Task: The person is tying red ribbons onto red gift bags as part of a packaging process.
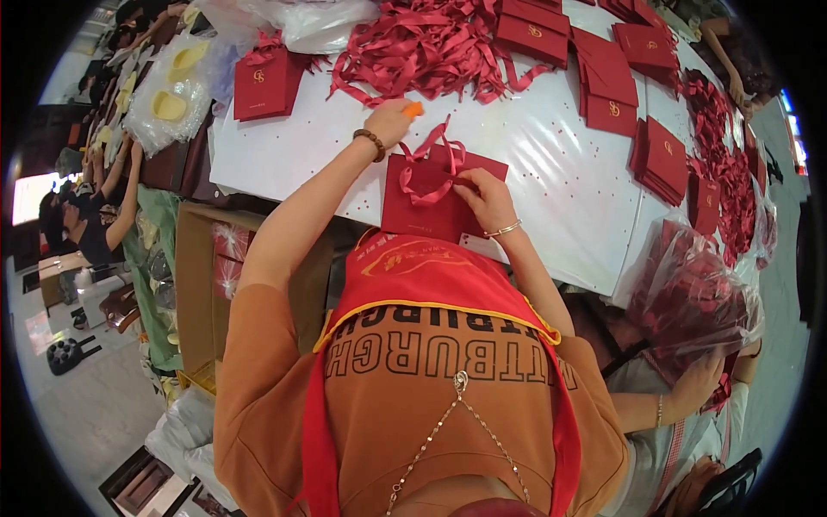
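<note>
A dark red paper bag point(399, 207) lies at the table's near edge in front of me. Its pink-red ribbon handle point(423, 197) loops across the front, and another ribbon end stands up behind it. My right hand point(488, 202) has its thumb and fingers closed at the bag's upper right, by the ribbon; the fingertips are partly hidden. Beyond the bag, my left hand point(388, 122) is closed around a small orange object point(413, 110). Only one end of that object shows, so its kind is unclear. A small white tag point(479, 244) sits by the bag's lower right.
A heap of red ribbons point(422, 52) covers the table's far middle. Stacks of red bags point(607, 82) stand at the right, another bag group point(265, 86) far left. A clear plastic sack point(698, 297) and another person's hand point(699, 384) are at right. An open cardboard box point(196, 284) stands left.
</note>
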